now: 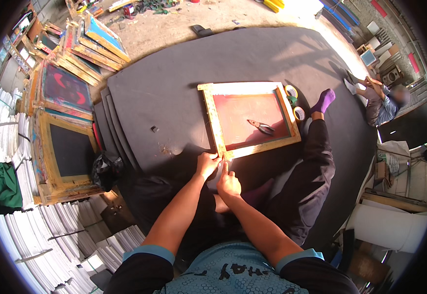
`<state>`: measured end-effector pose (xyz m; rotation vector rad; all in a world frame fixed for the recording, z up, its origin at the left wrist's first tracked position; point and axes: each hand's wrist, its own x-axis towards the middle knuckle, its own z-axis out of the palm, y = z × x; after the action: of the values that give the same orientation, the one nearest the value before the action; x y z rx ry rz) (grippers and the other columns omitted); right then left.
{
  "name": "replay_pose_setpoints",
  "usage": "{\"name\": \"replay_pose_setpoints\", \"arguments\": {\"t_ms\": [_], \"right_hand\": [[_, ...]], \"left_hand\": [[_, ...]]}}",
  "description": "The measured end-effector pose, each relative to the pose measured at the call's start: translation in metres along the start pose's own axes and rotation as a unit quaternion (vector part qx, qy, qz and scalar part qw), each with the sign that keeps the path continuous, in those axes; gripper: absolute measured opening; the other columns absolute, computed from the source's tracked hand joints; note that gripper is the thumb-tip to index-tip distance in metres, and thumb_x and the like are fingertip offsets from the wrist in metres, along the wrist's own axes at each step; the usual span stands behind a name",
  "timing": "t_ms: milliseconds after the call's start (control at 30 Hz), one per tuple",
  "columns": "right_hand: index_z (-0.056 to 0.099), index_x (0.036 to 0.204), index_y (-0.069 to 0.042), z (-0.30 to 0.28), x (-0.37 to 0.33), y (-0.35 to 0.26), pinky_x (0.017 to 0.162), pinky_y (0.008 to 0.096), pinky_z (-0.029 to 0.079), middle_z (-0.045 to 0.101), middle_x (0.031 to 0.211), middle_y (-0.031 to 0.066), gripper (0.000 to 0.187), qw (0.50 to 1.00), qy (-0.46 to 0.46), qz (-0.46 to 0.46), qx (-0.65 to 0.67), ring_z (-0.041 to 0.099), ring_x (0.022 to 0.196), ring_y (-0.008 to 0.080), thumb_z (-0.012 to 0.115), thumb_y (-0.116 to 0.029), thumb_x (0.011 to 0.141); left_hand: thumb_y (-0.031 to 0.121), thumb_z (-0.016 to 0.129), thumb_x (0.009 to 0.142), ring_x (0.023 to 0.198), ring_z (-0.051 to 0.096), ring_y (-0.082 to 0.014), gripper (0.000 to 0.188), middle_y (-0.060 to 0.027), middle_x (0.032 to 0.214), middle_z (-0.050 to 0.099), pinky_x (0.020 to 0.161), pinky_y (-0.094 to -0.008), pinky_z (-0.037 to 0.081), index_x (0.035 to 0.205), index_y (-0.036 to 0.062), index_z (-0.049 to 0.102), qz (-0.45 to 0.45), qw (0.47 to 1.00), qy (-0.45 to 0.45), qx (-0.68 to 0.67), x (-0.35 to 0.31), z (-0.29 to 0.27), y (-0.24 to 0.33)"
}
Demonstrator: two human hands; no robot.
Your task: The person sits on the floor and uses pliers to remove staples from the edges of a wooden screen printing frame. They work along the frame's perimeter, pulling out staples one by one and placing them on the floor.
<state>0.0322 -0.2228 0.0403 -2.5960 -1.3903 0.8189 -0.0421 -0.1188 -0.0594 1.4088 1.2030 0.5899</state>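
A wooden screen-printing frame (pixel 215 121) with reddish mesh lies on the dark mat in front of me. At its near left corner, my left hand (pixel 207 165) is closed, thumb and fingers pinching the corner's edge. Just right of it, my right hand (pixel 229 186) has its index finger stretched up to the same corner. Its other fingers are curled, and whatever they hold is too small to make out. Pliers (pixel 261 127) with dark handles rest on the mesh. Beside the frame's right side are tape rolls (pixel 299 113).
Dark stacked sheets (pixel 159 73) form the surface I sit on. More screen frames (pixel 71 142) lean at the left, near a black plastic bag (pixel 107 170) and white bundled stacks (pixel 37 240). My purple-socked foot (pixel 325 100) is right of the frame. Another person (pixel 387 108) sits at far right.
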Motion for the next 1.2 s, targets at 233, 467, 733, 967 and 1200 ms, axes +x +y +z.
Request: {"name": "replay_pose_setpoints", "arguments": {"t_ms": [233, 467, 733, 967, 1200], "right_hand": [[0.041, 0.155, -0.003, 0.018, 0.010, 0.013, 0.077, 0.0514, 0.060, 0.067, 0.106, 0.0295, 0.060, 0.997, 0.045, -0.030, 0.060, 0.072, 0.091, 0.0439, 0.053, -0.015, 0.097], [0.039, 0.157, -0.009, 0.031, 0.018, 0.031, 0.074, 0.0451, 0.062, 0.067, 0.098, 0.0238, 0.059, 0.991, 0.081, -0.083, 0.068, 0.073, 0.082, 0.0400, 0.052, -0.015, 0.100], [0.049, 0.149, -0.003, 0.014, 0.007, 0.022, 0.081, 0.0518, 0.059, 0.070, 0.101, 0.0286, 0.051, 0.996, 0.056, -0.066, -0.004, 0.071, 0.089, 0.0468, 0.053, -0.015, 0.100], [0.041, 0.155, -0.008, 0.056, 0.031, 0.052, 0.078, 0.0528, 0.059, 0.068, 0.099, 0.0267, 0.055, 0.939, 0.157, -0.153, 0.264, 0.071, 0.085, 0.0453, 0.049, -0.018, 0.102], [0.055, 0.145, -0.002, 0.008, 0.007, 0.024, 0.088, 0.0465, 0.057, 0.070, 0.112, 0.0299, 0.046, 0.993, 0.053, -0.051, 0.096, 0.071, 0.098, 0.0450, 0.054, -0.011, 0.100]], "left_hand": [[0.018, 0.073, 0.090, 0.065, 0.074, -0.0199, 0.016, -0.0128, 0.073, 0.075, 0.065, -0.0341, 0.057, 0.098, 0.0061, 0.081, 0.005, 0.999, -0.007, 0.034, -0.002, -0.007, 0.025], [0.021, 0.073, 0.091, 0.067, 0.075, -0.0209, 0.018, -0.0131, 0.074, 0.075, 0.065, -0.0340, 0.057, 0.099, 0.0066, 0.081, 0.022, 1.000, 0.007, 0.007, 0.003, -0.002, 0.016], [0.014, 0.073, 0.093, 0.069, 0.073, -0.0119, 0.019, -0.0117, 0.078, 0.077, 0.066, -0.0291, 0.057, 0.104, -0.0001, 0.079, 0.000, 0.998, -0.025, 0.058, 0.000, -0.013, 0.026], [0.011, 0.074, 0.093, 0.071, 0.073, -0.0102, 0.020, -0.0122, 0.082, 0.078, 0.065, -0.0276, 0.057, 0.106, -0.0036, 0.077, -0.026, 0.999, -0.032, -0.002, 0.002, -0.003, 0.029], [0.018, 0.075, 0.092, 0.068, 0.073, -0.0131, 0.021, -0.0117, 0.075, 0.076, 0.064, -0.0305, 0.056, 0.103, 0.0013, 0.079, -0.013, 1.000, -0.010, 0.012, 0.002, -0.005, 0.019]]}}
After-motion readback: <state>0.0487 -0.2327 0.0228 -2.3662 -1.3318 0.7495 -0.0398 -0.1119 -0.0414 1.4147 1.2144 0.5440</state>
